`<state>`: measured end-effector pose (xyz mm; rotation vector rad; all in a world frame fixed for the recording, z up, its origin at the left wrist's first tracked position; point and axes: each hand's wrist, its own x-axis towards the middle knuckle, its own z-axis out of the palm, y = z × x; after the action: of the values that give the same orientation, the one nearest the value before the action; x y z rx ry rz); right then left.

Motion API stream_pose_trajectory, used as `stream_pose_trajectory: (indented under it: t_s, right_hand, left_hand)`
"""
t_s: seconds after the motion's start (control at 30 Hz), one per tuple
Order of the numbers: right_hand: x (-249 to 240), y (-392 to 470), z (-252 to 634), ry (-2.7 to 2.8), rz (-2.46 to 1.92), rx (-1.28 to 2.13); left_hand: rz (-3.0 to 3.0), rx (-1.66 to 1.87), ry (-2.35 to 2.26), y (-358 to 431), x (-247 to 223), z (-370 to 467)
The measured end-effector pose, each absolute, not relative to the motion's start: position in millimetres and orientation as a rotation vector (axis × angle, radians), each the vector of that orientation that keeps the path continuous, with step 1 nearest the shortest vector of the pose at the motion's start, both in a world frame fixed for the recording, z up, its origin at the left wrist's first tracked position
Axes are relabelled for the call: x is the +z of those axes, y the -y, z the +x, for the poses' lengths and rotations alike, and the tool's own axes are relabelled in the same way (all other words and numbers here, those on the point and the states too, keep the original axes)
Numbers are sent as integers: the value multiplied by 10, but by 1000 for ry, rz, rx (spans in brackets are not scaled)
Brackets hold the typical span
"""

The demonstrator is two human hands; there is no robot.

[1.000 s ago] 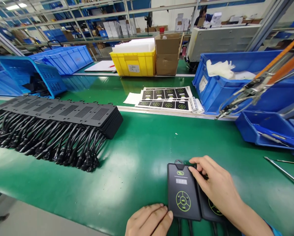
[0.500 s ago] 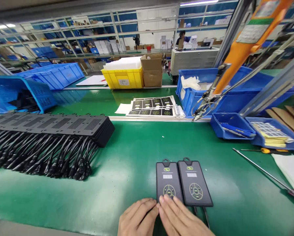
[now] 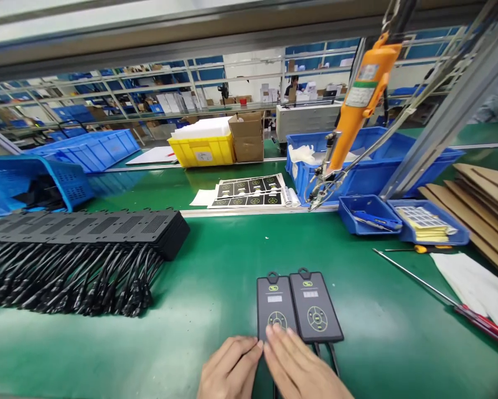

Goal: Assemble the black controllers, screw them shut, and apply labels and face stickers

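Two flat black controllers (image 3: 318,310) with yellow-green keypad rings, small display windows and hanging tabs lie side by side on the green bench, cables toward me. My left hand (image 3: 232,366) has its fingers bunched at the lower left corner of the left controller (image 3: 274,302). Across that controller's lower face lie the outstretched fingers of my right hand (image 3: 296,360), covering part of its keypad ring. Further back, printed black label sheets (image 3: 249,191) rest beside a blue bin. At left, a long block of stacked black controllers (image 3: 107,227) has its cables hanging forward.
An orange electric screwdriver (image 3: 357,105) hangs above a large blue bin (image 3: 357,172). Small blue trays (image 3: 367,216) hold tools and stickers. A long red-handled screwdriver (image 3: 465,310), a white cloth and cardboard sheets (image 3: 482,210) lie at right. A yellow crate (image 3: 203,151) stands behind.
The camera view has tilted up and turned slightly right. My hands stay at the left controller, with my right fingers still on its lower face. Both controllers remain side by side.
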<state>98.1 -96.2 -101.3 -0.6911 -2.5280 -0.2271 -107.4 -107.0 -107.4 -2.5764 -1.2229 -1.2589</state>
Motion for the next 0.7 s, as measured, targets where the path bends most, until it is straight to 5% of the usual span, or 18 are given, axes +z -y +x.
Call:
stream_pose_trajectory:
  t_s: [0.13,0.33,0.5,0.7]
  right_hand:
    - [-748,961,1247,2332,-786,532]
    - [-1159,1039,1511,1991,-1613,87]
    - [-1307,1092,1349,1853,-1652,421]
    - [-755,996,1218,1604,-1493,952]
  left_hand:
    - [-2732,-1160,1291,991,-952,-1130]
    - [-2872,-605,1334,549,-677,-863]
    - [-3138,-71,1457,254,-582,-531]
    - [-3196,-712,1497,203,-849,-577]
